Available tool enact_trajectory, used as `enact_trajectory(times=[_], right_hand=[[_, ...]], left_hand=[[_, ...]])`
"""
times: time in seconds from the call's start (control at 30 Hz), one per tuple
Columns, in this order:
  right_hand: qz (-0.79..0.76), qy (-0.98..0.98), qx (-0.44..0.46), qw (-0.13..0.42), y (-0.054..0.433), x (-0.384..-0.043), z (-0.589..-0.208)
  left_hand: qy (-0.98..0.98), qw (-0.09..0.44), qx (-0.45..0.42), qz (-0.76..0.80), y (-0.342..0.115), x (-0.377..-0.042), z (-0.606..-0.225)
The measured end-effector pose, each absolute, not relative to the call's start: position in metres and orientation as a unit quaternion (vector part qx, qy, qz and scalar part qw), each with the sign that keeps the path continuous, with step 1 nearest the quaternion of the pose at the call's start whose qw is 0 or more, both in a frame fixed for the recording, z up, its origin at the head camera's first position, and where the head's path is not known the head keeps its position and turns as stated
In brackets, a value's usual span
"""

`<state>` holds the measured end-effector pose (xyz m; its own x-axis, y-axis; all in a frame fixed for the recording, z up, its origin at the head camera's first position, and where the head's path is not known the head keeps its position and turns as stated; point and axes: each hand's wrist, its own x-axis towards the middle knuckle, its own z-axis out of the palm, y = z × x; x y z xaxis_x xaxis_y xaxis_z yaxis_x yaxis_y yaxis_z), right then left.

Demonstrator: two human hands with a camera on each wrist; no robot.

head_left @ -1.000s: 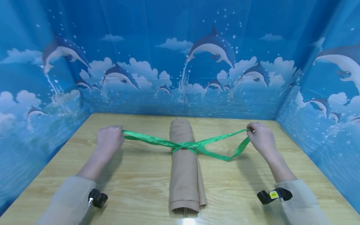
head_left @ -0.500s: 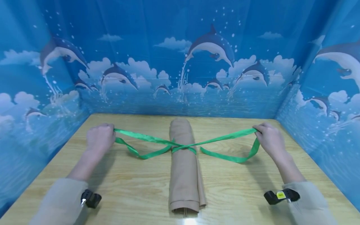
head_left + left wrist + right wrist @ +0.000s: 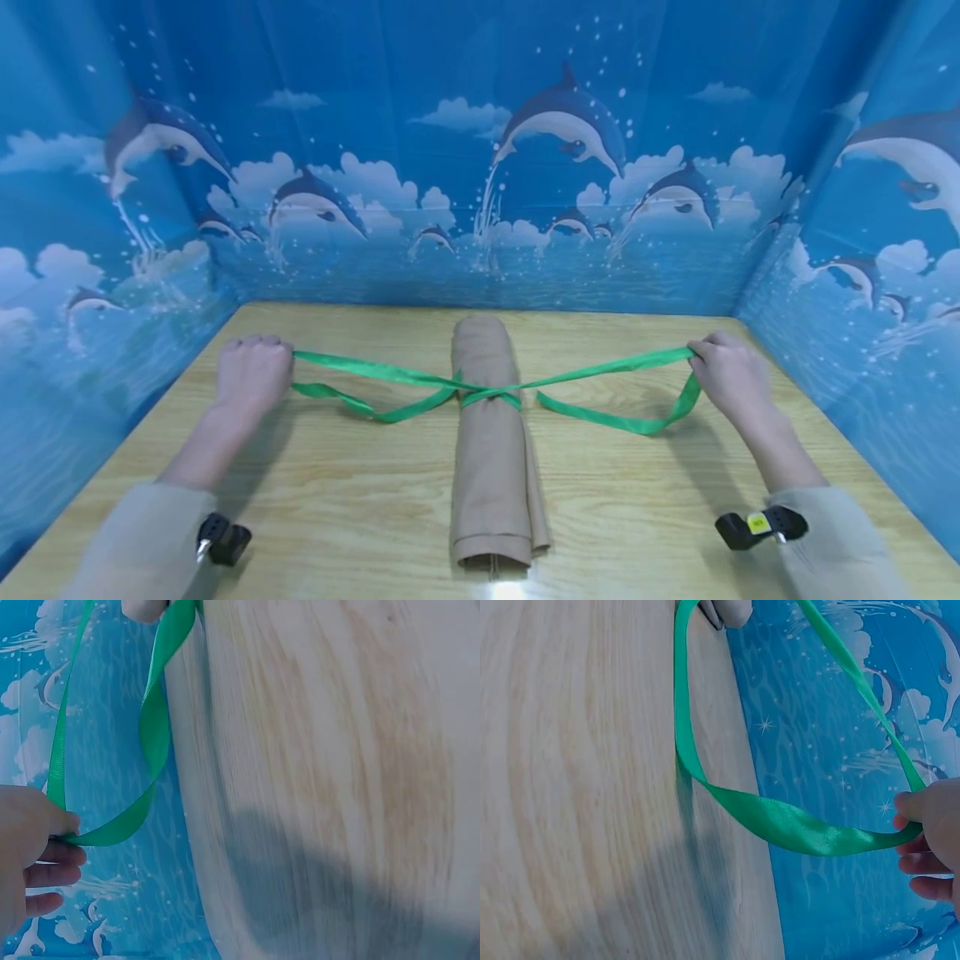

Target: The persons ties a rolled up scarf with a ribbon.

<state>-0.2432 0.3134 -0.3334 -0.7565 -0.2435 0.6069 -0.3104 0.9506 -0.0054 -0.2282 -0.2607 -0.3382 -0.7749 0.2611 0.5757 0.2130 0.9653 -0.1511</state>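
Note:
A rolled-up tan cloth [image 3: 491, 475] lies lengthwise in the middle of the table. Round its upper half runs a green ribbon [image 3: 630, 363], crossed on top of the roll. My left hand [image 3: 255, 375] pinches the ribbon off to the left, and in the left wrist view the thumb and forefinger hold the green ribbon [image 3: 154, 727]. On the other side, my right hand [image 3: 729, 373] pinches the ribbon too; the right wrist view has the green ribbon [image 3: 780, 823] hanging in a curve from the fingers. Both upper strands are nearly straight, while slack loops droop below them.
The wooden table [image 3: 360, 500] has a light grain. A blue curtain [image 3: 420, 100] printed with dolphins encloses its back and sides. Black wrist cameras [image 3: 223, 540] sit on both light sleeves.
Both hands have moved outward, away from the roll, pulling the ribbon's upper strands longer. The twist over the roll has flattened into a crossing, and a drooping loop has opened on the left.

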Motion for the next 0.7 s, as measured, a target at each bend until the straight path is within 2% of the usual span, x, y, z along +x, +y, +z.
enact_trajectory(times=[0.2, 0.47, 0.7], right_hand=[[0.018, -0.942, 0.146, 0.301, 0.321, -0.242, -0.336], [-0.01, -0.955, 0.136, 0.265, 0.327, -0.242, -0.34], [-0.015, -0.97, 0.112, 0.217, 0.33, -0.24, -0.343]], left_hand=[[-0.957, 0.259, -0.122, 0.047, -0.265, -0.224, -0.336], [-0.953, 0.266, -0.129, 0.066, -0.27, -0.223, -0.342], [-0.959, 0.243, -0.129, 0.066, -0.273, -0.22, -0.343]])
